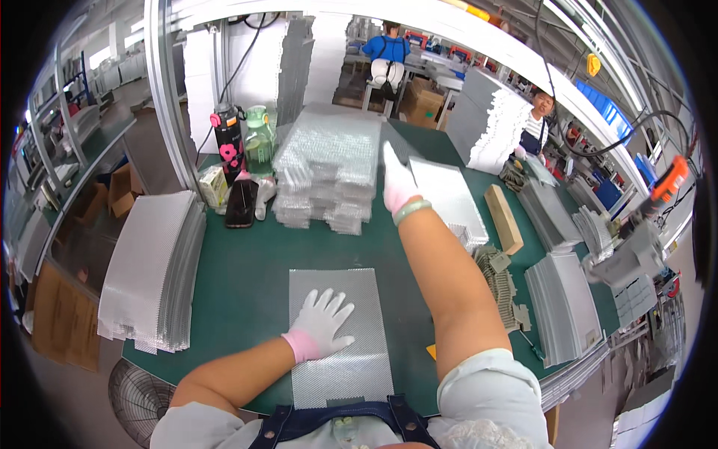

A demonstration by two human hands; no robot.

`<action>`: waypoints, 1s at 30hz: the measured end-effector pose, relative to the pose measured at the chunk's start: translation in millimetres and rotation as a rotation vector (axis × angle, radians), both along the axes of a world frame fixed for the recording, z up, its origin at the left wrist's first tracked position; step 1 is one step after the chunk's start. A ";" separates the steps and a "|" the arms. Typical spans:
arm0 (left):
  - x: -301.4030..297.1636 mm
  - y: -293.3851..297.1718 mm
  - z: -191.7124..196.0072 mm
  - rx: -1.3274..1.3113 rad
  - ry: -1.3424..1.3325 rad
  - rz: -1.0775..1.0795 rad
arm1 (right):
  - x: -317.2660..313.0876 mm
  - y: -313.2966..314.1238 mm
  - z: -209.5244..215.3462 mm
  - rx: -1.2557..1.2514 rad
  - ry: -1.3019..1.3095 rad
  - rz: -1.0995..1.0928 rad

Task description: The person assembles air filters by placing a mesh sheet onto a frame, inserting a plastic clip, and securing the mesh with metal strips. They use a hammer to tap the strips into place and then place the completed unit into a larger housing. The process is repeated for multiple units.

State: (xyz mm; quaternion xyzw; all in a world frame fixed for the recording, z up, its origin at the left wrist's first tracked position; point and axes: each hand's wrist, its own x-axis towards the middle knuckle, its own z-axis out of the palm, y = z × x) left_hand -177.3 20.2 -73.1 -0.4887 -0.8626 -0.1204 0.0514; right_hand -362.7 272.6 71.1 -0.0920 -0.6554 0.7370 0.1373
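Observation:
My left hand (323, 324), in a white glove with a pink cuff, lies flat with fingers spread on a grey perforated mesh sheet (365, 299). That sheet rests on the green table in front of me. Further off, my right hand (399, 179), gloved alike, reaches forward, its fingers stretched out and seen edge-on. It is at the right side of a tall stack of clear bubble-wrap sheets (329, 142); whether the fingertips touch the stack I cannot tell. Right of that hand lies a stack of pale sheets (446, 196).
Sheet stacks stand at left (149, 258) and right (565, 303). A phone (241, 203), black flask (227, 142) and green bottle (259, 146) sit at back left. A wooden block (503, 218), grey-green plastic strips (499, 284) and a screwdriver (532, 346) lie at right. A person (536, 123) works beyond.

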 end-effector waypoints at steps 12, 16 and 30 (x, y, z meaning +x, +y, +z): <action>7.7 -0.7 3.2 -0.002 -0.027 0.005 | -1.2 -28.5 54.3 -0.051 0.477 -0.105; 8.0 -4.7 -2.3 0.012 -0.039 0.032 | 16.3 -49.5 74.5 -0.557 0.475 0.090; 7.5 -1.8 -3.1 -0.023 -0.011 0.032 | 26.2 -39.5 60.1 -0.861 0.357 0.037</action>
